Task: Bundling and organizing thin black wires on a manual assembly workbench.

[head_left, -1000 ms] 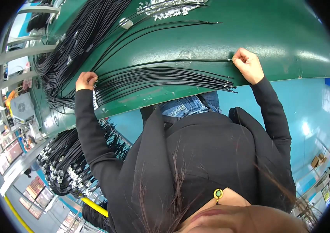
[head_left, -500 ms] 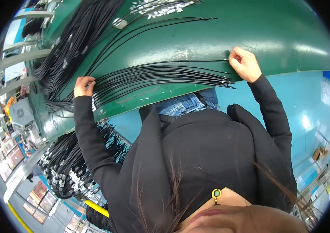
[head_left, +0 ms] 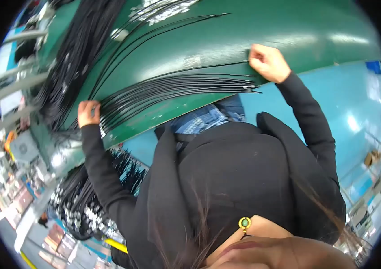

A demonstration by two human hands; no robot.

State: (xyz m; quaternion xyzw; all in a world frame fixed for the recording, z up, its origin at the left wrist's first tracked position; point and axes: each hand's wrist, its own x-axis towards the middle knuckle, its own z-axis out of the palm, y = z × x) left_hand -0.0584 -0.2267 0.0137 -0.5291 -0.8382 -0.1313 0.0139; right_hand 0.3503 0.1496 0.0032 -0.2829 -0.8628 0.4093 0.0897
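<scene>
Thin black cables with small pale end fittings lie side by side in a row (head_left: 177,85) along the near edge of the green table (head_left: 307,42). My right hand (head_left: 269,63) is closed at the right end of a single black cable (head_left: 199,67), which stretches just beyond the row. At the row's left end, my left hand (head_left: 89,113) has its fingers curled together where that same cable arrives. What exactly lies under those fingers is partly hidden. A few more cables (head_left: 154,32) curve across the table farther back.
A thick bundle of black cables (head_left: 85,45) lies at the left, beside a white round object (head_left: 119,34). Small white pieces (head_left: 168,12) are heaped at the back. More cables with pale ends (head_left: 80,206) hang below the table, near a metal frame and a yellow bar (head_left: 116,245).
The whole view has shifted and tilted slightly. My left hand sits a little lower in the picture, its fingers more curled; my right hand remains at the single cable's end.
</scene>
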